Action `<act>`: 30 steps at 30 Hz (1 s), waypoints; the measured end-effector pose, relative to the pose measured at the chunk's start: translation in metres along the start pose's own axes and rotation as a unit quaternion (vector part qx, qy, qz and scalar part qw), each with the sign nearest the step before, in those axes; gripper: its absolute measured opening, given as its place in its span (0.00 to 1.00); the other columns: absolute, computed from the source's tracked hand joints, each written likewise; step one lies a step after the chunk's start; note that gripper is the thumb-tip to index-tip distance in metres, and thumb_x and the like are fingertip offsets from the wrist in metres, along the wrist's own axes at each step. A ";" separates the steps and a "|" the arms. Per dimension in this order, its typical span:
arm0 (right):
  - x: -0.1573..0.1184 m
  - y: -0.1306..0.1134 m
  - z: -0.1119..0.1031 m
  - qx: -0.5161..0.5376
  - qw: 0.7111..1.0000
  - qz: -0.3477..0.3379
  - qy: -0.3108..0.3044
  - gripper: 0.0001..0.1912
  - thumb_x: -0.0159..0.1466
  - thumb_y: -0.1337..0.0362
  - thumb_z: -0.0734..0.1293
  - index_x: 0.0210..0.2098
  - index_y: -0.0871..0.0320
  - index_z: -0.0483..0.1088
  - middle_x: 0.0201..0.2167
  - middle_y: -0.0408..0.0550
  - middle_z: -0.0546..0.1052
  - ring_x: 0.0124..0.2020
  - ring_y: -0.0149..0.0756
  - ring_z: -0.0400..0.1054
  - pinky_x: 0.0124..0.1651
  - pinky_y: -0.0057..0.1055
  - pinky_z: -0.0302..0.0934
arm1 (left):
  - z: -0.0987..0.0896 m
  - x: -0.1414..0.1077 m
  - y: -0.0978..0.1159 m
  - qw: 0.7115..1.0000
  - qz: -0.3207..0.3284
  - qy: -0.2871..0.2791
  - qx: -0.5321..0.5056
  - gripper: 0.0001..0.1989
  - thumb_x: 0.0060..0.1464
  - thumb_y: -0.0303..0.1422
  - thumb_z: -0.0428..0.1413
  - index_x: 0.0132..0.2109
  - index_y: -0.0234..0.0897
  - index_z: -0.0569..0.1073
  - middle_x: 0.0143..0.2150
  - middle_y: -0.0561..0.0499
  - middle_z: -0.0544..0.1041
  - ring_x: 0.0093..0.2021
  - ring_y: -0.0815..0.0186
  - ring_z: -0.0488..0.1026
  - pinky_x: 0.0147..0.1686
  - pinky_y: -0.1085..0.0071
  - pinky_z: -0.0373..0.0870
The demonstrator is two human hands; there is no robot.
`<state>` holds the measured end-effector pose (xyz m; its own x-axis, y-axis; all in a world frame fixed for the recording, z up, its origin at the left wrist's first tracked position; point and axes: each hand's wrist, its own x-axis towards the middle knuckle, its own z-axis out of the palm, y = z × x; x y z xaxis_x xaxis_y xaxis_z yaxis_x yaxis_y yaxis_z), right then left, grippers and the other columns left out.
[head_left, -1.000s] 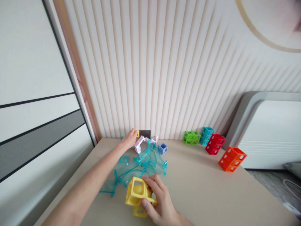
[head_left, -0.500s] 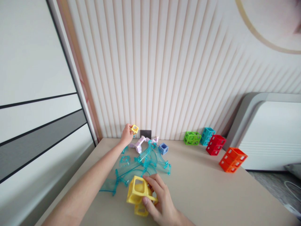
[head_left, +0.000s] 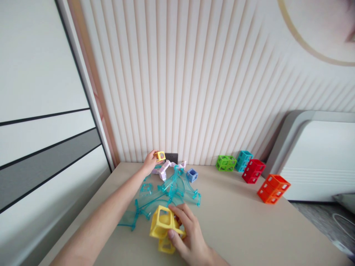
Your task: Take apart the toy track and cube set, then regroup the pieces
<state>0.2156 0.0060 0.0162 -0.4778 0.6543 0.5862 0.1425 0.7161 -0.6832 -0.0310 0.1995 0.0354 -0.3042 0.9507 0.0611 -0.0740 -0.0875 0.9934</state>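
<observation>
Vertically fluted wall panelling (head_left: 194, 81) bounds the rear edge of a smooth beige tabletop (head_left: 241, 218); a white cabinet (head_left: 41, 74) stands along the left edge. Lateral working room lies between the right hand (head_left: 188, 232) and the orange block (head_left: 273, 189), which stands near the right edge.

Left hand (head_left: 150, 162): fingers clamped on a yellow cube frame (head_left: 161, 156), located near the rear edge, beside a black wall plate (head_left: 172, 158). Right hand: thumb and fingers clamped on a yellow block assembly (head_left: 162, 223), located over the near part of the tabletop; contact with the surface cannot be determined.

Translucent teal track pieces (head_left: 172, 188), curved and glossy, overlap between the hands. Behind them lies a faceted lilac part (head_left: 163, 170). Green (head_left: 226, 163), turquoise (head_left: 244, 161) and red blocks (head_left: 253, 171) have square windows. One blue cube (head_left: 192, 175) has an open top; a rounded yellow form shows inside the assembly's window.
</observation>
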 end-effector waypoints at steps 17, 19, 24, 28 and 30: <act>0.016 0.021 -0.005 0.171 0.923 0.245 0.242 0.29 0.66 0.40 0.65 0.48 0.59 0.80 0.42 0.54 0.82 0.46 0.50 0.75 0.41 0.36 0.72 | -0.004 -0.163 0.045 0.984 -0.149 -0.079 -0.060 0.15 0.43 0.42 0.67 0.35 0.36 0.77 0.22 0.56 0.74 0.18 0.70 0.68 0.10 0.80 0.59; 0.016 0.022 -0.002 0.171 0.923 0.247 0.242 0.30 0.65 0.40 0.65 0.49 0.59 0.80 0.45 0.55 0.82 0.47 0.51 0.75 0.42 0.37 0.72 | 0.000 -0.175 0.042 0.980 -0.163 -0.086 -0.076 0.16 0.42 0.42 0.67 0.35 0.37 0.76 0.23 0.56 0.74 0.20 0.69 0.70 0.12 0.78 0.63; 0.016 0.020 0.002 0.165 0.929 0.230 0.236 0.28 0.65 0.41 0.67 0.49 0.59 0.79 0.47 0.57 0.81 0.48 0.50 0.76 0.46 0.39 0.72 | 0.004 -0.192 0.034 0.974 -0.180 -0.109 -0.088 0.18 0.44 0.44 0.67 0.38 0.38 0.74 0.32 0.52 0.79 0.30 0.64 0.77 0.19 0.74 0.74; 0.016 0.019 0.001 0.149 0.939 0.214 0.223 0.25 0.66 0.45 0.67 0.50 0.58 0.78 0.47 0.56 0.81 0.46 0.47 0.76 0.44 0.38 0.72 | 0.003 -0.200 0.035 0.973 -0.182 -0.122 -0.068 0.18 0.46 0.45 0.67 0.38 0.38 0.75 0.34 0.50 0.80 0.33 0.60 0.80 0.20 0.72 0.75; 0.015 0.019 0.000 0.133 0.945 0.205 0.219 0.24 0.67 0.46 0.67 0.50 0.58 0.78 0.46 0.55 0.80 0.44 0.46 0.75 0.44 0.37 0.72 | 0.003 -0.204 0.036 0.973 -0.185 -0.124 -0.064 0.17 0.46 0.45 0.66 0.37 0.37 0.75 0.34 0.49 0.81 0.32 0.60 0.80 0.19 0.73 0.75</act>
<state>0.2116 0.0294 0.0116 -0.0177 0.9427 0.3332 -0.0130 0.3330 -0.9428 0.0311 0.0031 0.0590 0.0039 0.9653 -0.2613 -0.2569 0.2535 0.9326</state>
